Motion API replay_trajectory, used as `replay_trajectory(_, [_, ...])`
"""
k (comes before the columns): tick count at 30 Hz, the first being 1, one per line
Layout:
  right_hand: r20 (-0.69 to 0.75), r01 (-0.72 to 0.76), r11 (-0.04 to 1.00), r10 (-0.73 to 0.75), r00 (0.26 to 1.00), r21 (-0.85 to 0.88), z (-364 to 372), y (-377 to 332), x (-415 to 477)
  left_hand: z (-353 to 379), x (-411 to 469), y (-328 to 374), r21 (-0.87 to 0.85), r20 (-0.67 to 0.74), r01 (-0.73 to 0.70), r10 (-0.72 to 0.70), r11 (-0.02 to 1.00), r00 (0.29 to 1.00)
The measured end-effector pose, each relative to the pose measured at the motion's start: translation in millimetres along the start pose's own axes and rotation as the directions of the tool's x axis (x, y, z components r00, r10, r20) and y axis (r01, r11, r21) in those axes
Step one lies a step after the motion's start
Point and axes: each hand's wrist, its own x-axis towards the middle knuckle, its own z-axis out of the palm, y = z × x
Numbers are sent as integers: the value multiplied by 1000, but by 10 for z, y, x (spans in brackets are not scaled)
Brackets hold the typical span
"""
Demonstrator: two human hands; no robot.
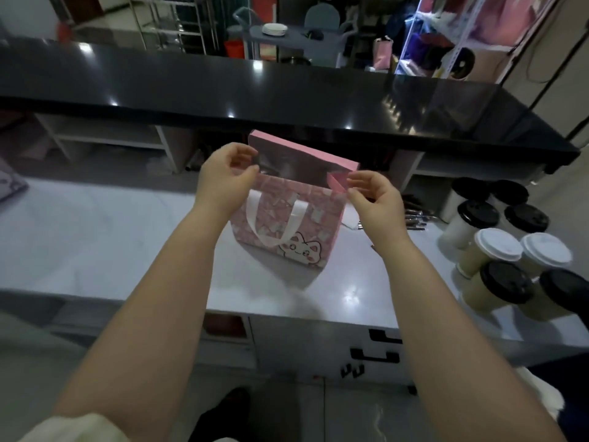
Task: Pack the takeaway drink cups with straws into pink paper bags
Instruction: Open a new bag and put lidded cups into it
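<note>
Head view, items listed from the grip outward.

1. Fingers (247,172) of the left hand (223,180): curled, thumb and fingertips closed on the near-left top edge of the pink paper bag (287,228). Blur makes the exact contact hard to judge.
2. Fingers (355,181) of the right hand (374,199): curled, pinching the folded side panel at the bag's top right corner.
3. Both hands: level with the bag's mouth, one at each end, palms turned inward. Bare forearms run down to the frame's lower edge. A pale sleeve (79,425) is cut off at lower left.
4. Bag: upright on the pale worktop (95,244), mouth spread open. A white ribbon handle (274,231) hangs down the near face above a cat print. The interior shows grey and blurred, and its contents cannot be told.
5. Takeaway cups (497,250): a cluster on the worktop's right end, well apart from the bag, with black and white lids. The nearest ones are cut off by the frame's right edge.
6. Dark slim items (414,215): between bag and cups, too blurred to identify.
7. Black counter (287,90): a raised ledge behind the bag. The room beyond is soft and indistinct.
</note>
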Motion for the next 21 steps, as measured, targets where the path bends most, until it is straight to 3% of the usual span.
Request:
replay_trajectory(6, [90, 109, 969, -91, 992, -223, -250, -49, -311, 380, -459, 342, 206, 169, -207, 174, 956, 970])
replay_trajectory(11, [91, 164, 863, -137, 986, -478, -505, 35, -644, 763, -793, 427, 420, 346, -417, 282, 806, 895])
replay_trajectory(15, [30, 102, 780, -107, 994, -618, -708, 148, -977, 1128, -1093, 452, 422, 504, -528, 294, 737, 812])
replay_trajectory(21, [-104, -104, 722, 45, 994, -684, -1098, 418, -1457, 1581, -1480, 413, 339, 632, -549, 247, 764, 734])
